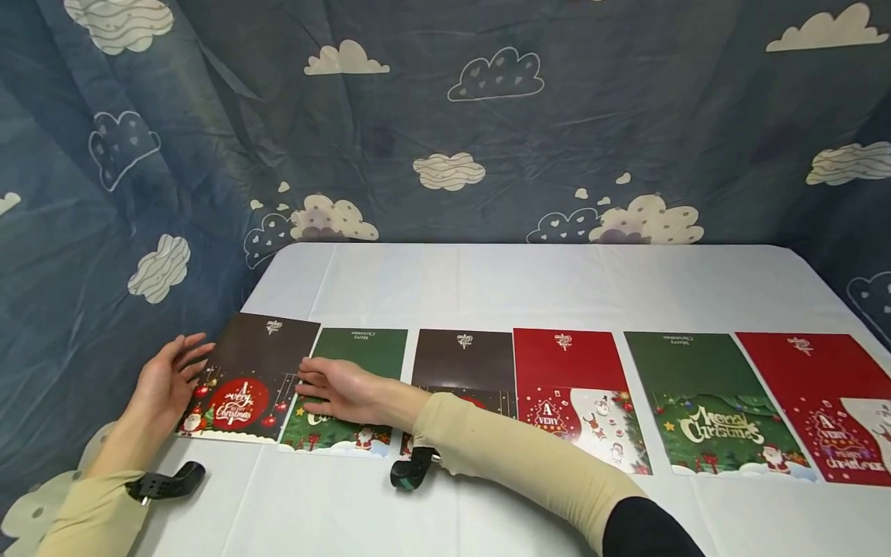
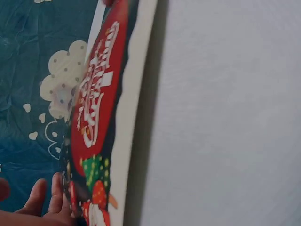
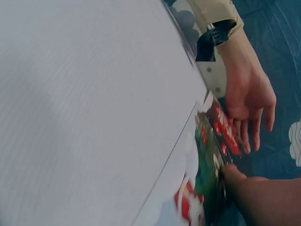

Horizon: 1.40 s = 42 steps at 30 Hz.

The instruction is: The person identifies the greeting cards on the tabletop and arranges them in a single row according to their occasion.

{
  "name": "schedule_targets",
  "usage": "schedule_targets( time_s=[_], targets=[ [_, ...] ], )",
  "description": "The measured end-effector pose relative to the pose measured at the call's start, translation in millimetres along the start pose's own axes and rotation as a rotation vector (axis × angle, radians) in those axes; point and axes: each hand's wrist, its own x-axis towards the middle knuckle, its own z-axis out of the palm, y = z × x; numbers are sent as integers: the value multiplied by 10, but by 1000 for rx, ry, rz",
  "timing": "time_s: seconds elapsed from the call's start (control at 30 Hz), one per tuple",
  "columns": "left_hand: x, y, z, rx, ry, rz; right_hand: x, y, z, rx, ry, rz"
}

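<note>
A dark brown Christmas card (image 1: 261, 348) with a red circle lies unfolded at the left end of a row, slightly turned. Along its left edge is my left hand (image 1: 163, 387), fingers relaxed and fingertips at the card. My right hand (image 1: 344, 391) reaches over a green Christmas card (image 1: 369, 348), its loosely extended fingertips at the dark card's right edge. In the left wrist view, the dark card (image 2: 106, 99) runs steeply past the left fingers (image 2: 55, 195). The right wrist view shows the left hand (image 3: 249, 94) beyond the cards and the right thumb (image 3: 233, 174) near the green card's edge.
Further right lie another dark card (image 1: 462, 360), a red card (image 1: 564, 360), a green card (image 1: 689, 371) and a red card (image 1: 800, 371). A white cloth (image 1: 459, 286) covers the table. Behind it hangs a blue cloud-print curtain (image 1: 431, 116).
</note>
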Motion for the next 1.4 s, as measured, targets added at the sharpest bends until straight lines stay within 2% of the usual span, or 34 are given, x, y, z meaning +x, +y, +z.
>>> schedule_targets(
  time_s=[0.17, 0.3, 0.4, 0.53, 0.7, 0.83, 0.97, 1.17, 1.3, 1.4],
  targets=[
    [-25, -57, 31, -12, 46, 65, 28, 0, 90, 61, 96, -57],
    [-35, -87, 23, -34, 72, 102, 38, 7, 150, 82, 138, -92],
    [-44, -86, 1, -25, 72, 103, 28, 14, 176, 63, 138, -101],
    [-47, -61, -15, -13, 33, 84, -1, 5, 187, 46, 131, -113],
    [-85, -37, -5, -39, 13, 57, -29, 12, 225, 54, 160, -158],
    [-98, -15, 48, -35, 40, 63, -31, 14, 248, 94, 197, -222],
    [-94, 14, 123, -15, 80, 91, -17, -5, 240, 142, 197, -275],
    [-70, 59, 241, 19, 137, 111, -7, -49, 226, 130, 184, -322],
    [-44, 69, 318, -5, 154, 151, 9, -80, 230, 130, 184, -348],
    [-2, 62, 384, -9, 191, 174, 13, -111, 218, 113, 183, -364]
  ],
)
